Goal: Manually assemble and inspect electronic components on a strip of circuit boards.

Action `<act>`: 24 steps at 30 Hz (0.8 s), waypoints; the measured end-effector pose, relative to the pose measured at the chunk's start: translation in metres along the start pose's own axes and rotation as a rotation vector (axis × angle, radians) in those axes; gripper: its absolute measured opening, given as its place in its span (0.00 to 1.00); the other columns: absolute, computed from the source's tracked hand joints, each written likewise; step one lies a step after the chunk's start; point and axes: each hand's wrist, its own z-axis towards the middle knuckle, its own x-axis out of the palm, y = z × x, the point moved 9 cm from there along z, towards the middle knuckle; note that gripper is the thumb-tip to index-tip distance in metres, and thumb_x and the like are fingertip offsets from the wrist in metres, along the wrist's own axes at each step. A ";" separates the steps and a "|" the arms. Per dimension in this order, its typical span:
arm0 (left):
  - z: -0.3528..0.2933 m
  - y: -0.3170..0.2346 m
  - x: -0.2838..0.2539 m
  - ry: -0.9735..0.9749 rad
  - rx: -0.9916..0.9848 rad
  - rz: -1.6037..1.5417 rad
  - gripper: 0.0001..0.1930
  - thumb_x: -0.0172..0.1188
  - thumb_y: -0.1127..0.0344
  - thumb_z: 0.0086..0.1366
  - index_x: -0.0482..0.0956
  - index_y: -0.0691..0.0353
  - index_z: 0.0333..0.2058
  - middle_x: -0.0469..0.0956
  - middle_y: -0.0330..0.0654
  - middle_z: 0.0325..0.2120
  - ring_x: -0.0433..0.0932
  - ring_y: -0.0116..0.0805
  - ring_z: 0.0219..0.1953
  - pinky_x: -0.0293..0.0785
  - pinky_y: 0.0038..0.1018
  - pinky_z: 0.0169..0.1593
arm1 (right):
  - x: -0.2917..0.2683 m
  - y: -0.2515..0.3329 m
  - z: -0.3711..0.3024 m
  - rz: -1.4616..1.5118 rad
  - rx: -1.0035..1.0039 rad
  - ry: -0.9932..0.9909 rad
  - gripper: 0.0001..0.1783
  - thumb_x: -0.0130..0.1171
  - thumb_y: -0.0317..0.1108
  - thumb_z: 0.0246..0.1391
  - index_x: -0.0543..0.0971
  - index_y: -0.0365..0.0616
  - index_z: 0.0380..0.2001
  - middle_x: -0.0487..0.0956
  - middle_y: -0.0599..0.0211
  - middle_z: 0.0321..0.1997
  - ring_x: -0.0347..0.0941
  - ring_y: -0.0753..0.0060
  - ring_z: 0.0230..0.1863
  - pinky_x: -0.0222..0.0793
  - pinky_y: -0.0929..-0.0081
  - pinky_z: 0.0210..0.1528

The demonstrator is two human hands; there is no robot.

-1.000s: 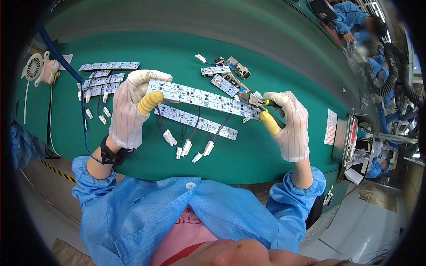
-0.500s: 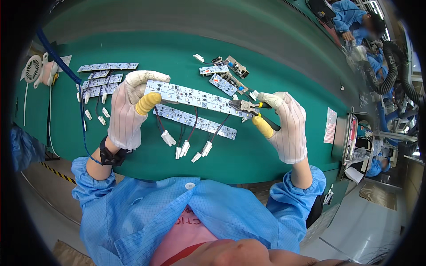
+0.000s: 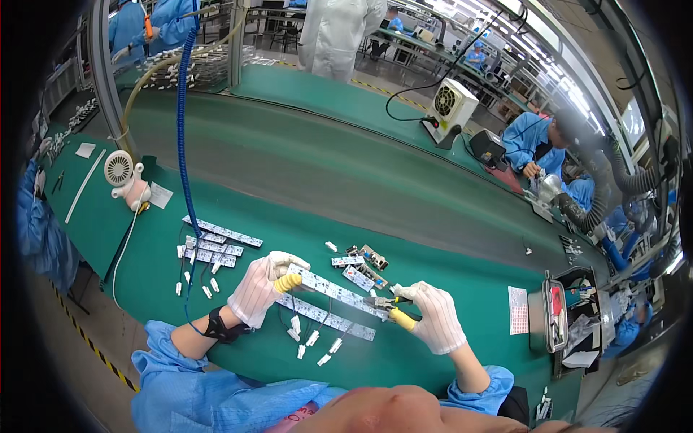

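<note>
My left hand [image 3: 254, 294], in a striped white glove with yellow finger covers, grips the left end of a long white circuit board strip [image 3: 333, 290]. Yellow-and-black wire cutters [image 3: 381, 302] are held in my gloved right hand [image 3: 436, 319], their jaws at the strip's right end. Whether the jaws are closed on anything is too small to tell. Just below lies a second strip [image 3: 333, 320], partly covered by the held one. White plug connectors [image 3: 312, 338] on thin wires spread in front of it.
More strips [image 3: 234, 234] with connectors lie at left on the green table. Small circuit boards [image 3: 374, 256] sit beyond my hands. A metal box [image 3: 538, 317] and a printed sheet [image 3: 517, 310] are at right. A blue coiled cord [image 3: 182, 130] hangs near a small fan [image 3: 119, 169]. Across the belt sits a co-worker [image 3: 530, 137].
The view has tilted upward, bringing the belt, the far bench and other people into sight. My hands appear lower in the picture, still holding the strip and the cutters.
</note>
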 end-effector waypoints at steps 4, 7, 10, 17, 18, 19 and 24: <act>-0.002 -0.007 0.004 0.019 0.050 0.064 0.22 0.57 0.49 0.60 0.73 0.65 0.40 0.77 0.42 0.30 0.77 0.30 0.33 0.73 0.24 0.38 | 0.000 0.002 -0.007 0.005 0.044 0.010 0.17 0.67 0.36 0.38 0.76 0.44 0.34 0.76 0.63 0.29 0.74 0.61 0.31 0.68 0.69 0.31; 0.001 -0.010 0.007 0.038 0.094 0.222 0.22 0.55 0.48 0.61 0.74 0.65 0.39 0.77 0.42 0.29 0.77 0.32 0.31 0.72 0.25 0.37 | 0.000 0.000 -0.014 0.030 0.071 0.017 0.17 0.67 0.36 0.38 0.76 0.45 0.33 0.76 0.64 0.29 0.74 0.61 0.31 0.68 0.69 0.30; 0.005 -0.009 0.010 0.048 0.082 0.238 0.23 0.55 0.46 0.60 0.75 0.65 0.37 0.77 0.43 0.29 0.76 0.32 0.31 0.72 0.25 0.36 | 0.000 0.000 -0.020 0.014 0.089 0.033 0.16 0.67 0.36 0.39 0.75 0.46 0.33 0.76 0.64 0.29 0.74 0.62 0.30 0.68 0.69 0.30; 0.003 0.002 0.008 0.054 0.102 0.312 0.24 0.54 0.45 0.61 0.74 0.66 0.37 0.77 0.42 0.30 0.76 0.30 0.31 0.72 0.24 0.37 | 0.001 0.003 -0.025 0.000 0.052 -0.008 0.15 0.65 0.41 0.42 0.73 0.49 0.32 0.73 0.68 0.26 0.73 0.65 0.28 0.67 0.72 0.27; 0.002 0.005 0.007 0.039 0.087 0.295 0.24 0.54 0.46 0.61 0.74 0.66 0.37 0.77 0.42 0.30 0.76 0.30 0.32 0.72 0.23 0.37 | 0.001 0.003 -0.027 0.000 0.066 -0.007 0.15 0.65 0.41 0.42 0.73 0.49 0.32 0.73 0.68 0.26 0.73 0.65 0.28 0.67 0.72 0.27; 0.003 -0.003 0.008 0.046 0.153 0.404 0.22 0.54 0.48 0.62 0.74 0.66 0.37 0.77 0.41 0.31 0.76 0.28 0.32 0.72 0.22 0.38 | 0.001 0.003 -0.027 0.001 0.066 -0.004 0.14 0.64 0.41 0.43 0.73 0.50 0.32 0.73 0.68 0.26 0.72 0.65 0.27 0.67 0.72 0.27; 0.003 0.001 0.008 0.058 0.204 0.472 0.23 0.54 0.47 0.62 0.74 0.66 0.37 0.77 0.40 0.30 0.76 0.28 0.32 0.72 0.22 0.37 | 0.002 0.003 -0.029 0.003 0.083 0.000 0.14 0.64 0.41 0.44 0.74 0.50 0.32 0.72 0.69 0.25 0.72 0.66 0.26 0.66 0.72 0.26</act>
